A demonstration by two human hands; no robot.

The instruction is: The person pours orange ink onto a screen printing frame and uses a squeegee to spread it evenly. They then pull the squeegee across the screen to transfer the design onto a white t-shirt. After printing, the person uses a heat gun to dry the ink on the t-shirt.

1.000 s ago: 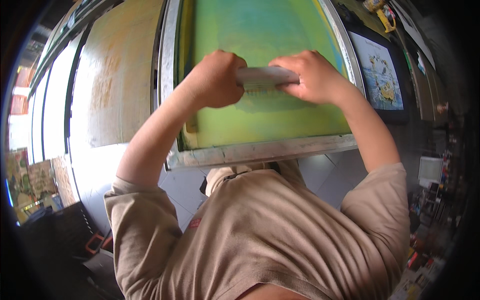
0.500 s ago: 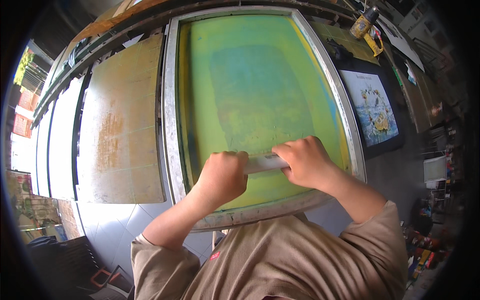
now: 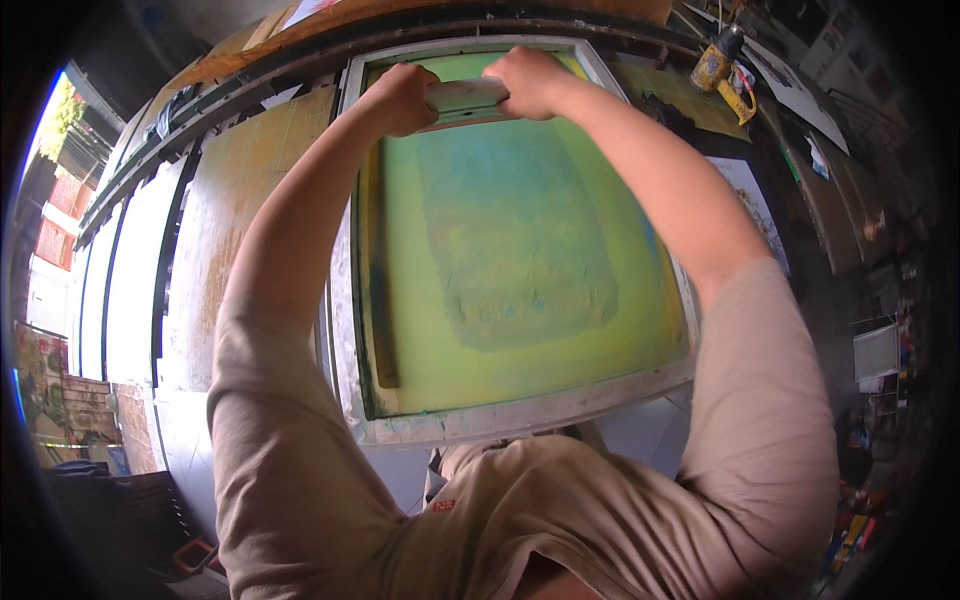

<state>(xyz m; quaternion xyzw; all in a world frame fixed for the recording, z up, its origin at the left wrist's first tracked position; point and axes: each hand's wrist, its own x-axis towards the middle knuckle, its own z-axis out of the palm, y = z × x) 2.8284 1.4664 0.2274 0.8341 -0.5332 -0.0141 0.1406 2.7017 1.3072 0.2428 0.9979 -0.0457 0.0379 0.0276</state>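
Note:
Both my arms stretch to the far end of a screen printing frame [image 3: 350, 270], whose mesh [image 3: 640, 330] is yellow-green. A darker blue-green block with faint marks shows in the mesh's middle. A squeegee [image 3: 468, 100] with a pale, wide handle lies crosswise over the far part of the mesh. My left hand [image 3: 402, 98] is closed round its left end, and my right hand [image 3: 530, 82] grips its right end. The squeegee's blade edge and what lies under the screen are hidden.
Left of the frame lies a worn tan board [image 3: 240, 220], with white panels [image 3: 130, 270] beyond it. A printed sheet [image 3: 745, 200] lies to the right, partly behind my right arm. A yellow-and-black heat gun [image 3: 722, 70] is at the far right.
Both hands have moved with the squeegee from the near part of the mesh to its far end. My arms are now extended, and the right one partly covers the printed sheet.

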